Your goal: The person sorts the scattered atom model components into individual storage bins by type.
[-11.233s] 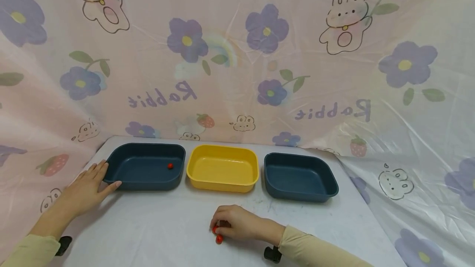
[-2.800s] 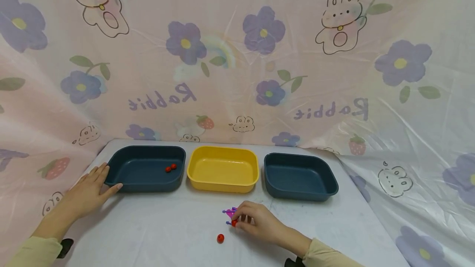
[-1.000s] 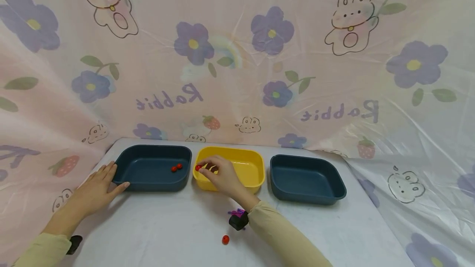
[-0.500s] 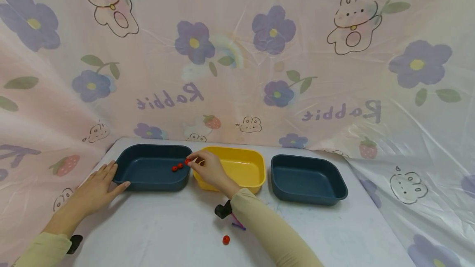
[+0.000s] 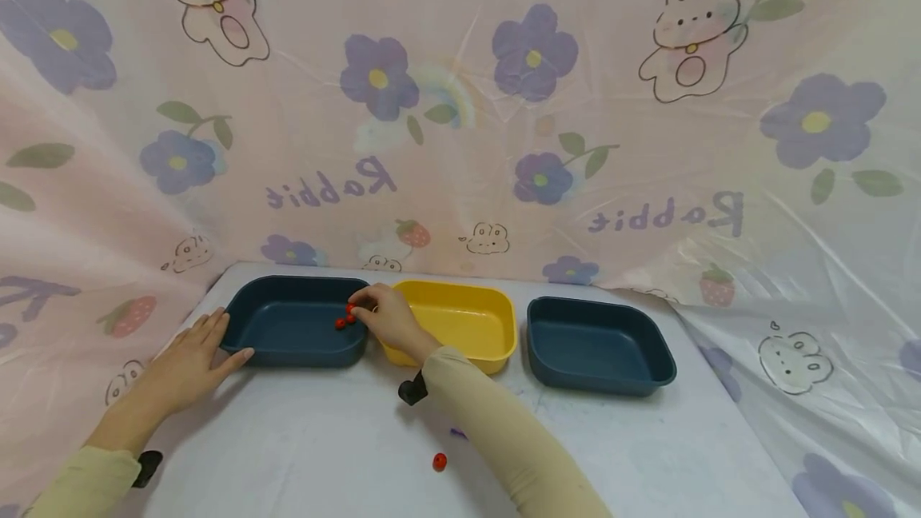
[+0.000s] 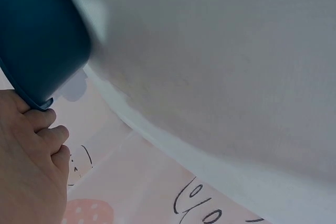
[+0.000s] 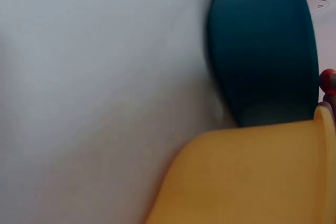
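My right hand (image 5: 388, 314) pinches a red bead (image 5: 350, 308) between thumb and fingertips over the right end of the left dark blue tray (image 5: 248, 356). Below it, other red beads (image 5: 340, 324) lie on that tray's floor. The right wrist view catches the held bead (image 7: 326, 81) at its right edge, above the yellow tray's rim. My left hand (image 5: 183, 362) rests against the left tray's near left corner, fingers extended along the rim; the left wrist view shows its fingers (image 6: 44, 121) at the tray rim. Another red bead (image 5: 440, 462) lies on the white table near the front.
A yellow tray (image 5: 439, 358) stands in the middle, partly behind my right forearm. To its right is a second dark blue tray (image 5: 600, 382). A small purple piece (image 5: 458, 432) shows beside my right sleeve, mostly hidden. A printed curtain (image 5: 446, 134) hangs behind the table.
Since the oldest frame, a second bead has come into the left tray. My right hand has lifted another from beside the purple-pink piece and carried it left across the yellow tray. My left hand stays put.
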`<state>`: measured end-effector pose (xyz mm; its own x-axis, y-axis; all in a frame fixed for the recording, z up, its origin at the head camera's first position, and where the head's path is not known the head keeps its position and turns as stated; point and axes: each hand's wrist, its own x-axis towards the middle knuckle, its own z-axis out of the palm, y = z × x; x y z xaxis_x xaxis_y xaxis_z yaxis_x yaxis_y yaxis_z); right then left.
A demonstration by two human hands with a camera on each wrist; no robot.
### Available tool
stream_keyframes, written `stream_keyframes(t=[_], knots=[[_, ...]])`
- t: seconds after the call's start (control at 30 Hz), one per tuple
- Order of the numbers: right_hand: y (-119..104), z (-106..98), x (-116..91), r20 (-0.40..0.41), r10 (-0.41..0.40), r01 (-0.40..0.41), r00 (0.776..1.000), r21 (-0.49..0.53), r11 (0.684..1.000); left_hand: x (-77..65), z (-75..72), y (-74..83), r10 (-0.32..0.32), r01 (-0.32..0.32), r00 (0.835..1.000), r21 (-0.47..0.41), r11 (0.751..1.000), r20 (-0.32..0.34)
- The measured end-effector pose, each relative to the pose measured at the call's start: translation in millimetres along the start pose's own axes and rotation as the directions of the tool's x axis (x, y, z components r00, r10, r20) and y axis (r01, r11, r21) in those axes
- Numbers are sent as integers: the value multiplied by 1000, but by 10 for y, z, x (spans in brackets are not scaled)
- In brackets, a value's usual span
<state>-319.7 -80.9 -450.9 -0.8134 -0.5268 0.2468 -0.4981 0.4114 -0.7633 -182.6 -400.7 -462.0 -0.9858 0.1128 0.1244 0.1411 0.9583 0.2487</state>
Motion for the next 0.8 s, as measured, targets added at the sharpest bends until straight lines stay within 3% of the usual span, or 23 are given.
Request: stream_keyframes(t=[0.37, 0.8], knots=[[-47, 36, 66, 22, 70, -69, 997, -14, 997, -1, -27, 16, -1, 1, 1000, 4, 1000, 2], [-43, 44, 68, 25, 84, -84, 996, 0, 996, -9, -55, 49, -5, 5, 1000, -1, 1000, 2]])
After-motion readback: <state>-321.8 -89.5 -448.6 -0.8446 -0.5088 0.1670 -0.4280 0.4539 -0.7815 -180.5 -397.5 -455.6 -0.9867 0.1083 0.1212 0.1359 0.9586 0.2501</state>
